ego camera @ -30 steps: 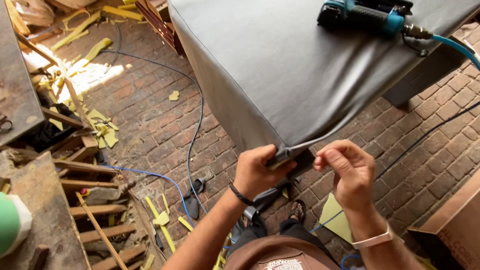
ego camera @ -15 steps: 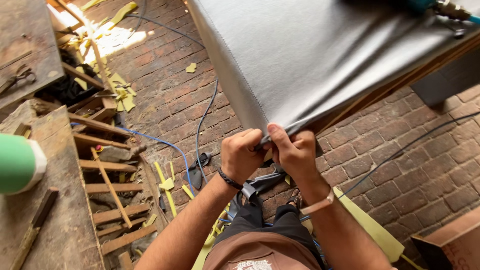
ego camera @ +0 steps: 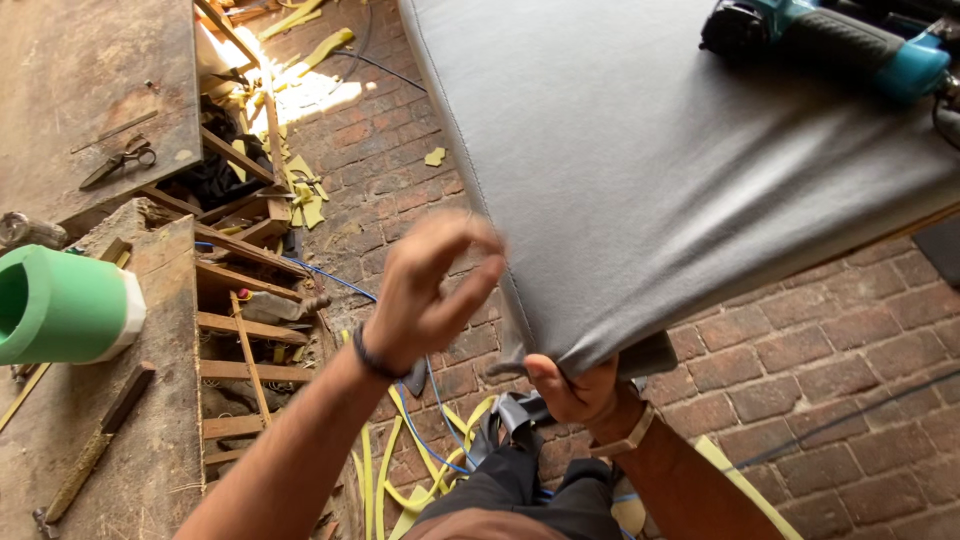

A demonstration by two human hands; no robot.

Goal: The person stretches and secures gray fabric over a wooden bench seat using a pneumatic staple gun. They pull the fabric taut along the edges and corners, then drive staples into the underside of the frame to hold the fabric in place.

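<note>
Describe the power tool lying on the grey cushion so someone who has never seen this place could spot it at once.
Start at the large grey upholstered cushion that fills the upper right of the view. On its far right corner lies the teal and black handheld power tool, with a hose at its right end. It is the only thing resting on the cushion.

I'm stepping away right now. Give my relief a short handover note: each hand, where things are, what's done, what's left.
Left hand: raised, open, blurred, holding nothing, beside the cushion's corner.
Right hand: pinching the grey cover at the near corner.
Nail gun lies on the cushion's far end, untouched. Scissors on the workbench.
Done: cover lies smooth over the top.
Left: corner flap hangs loose and unfastened.
</note>
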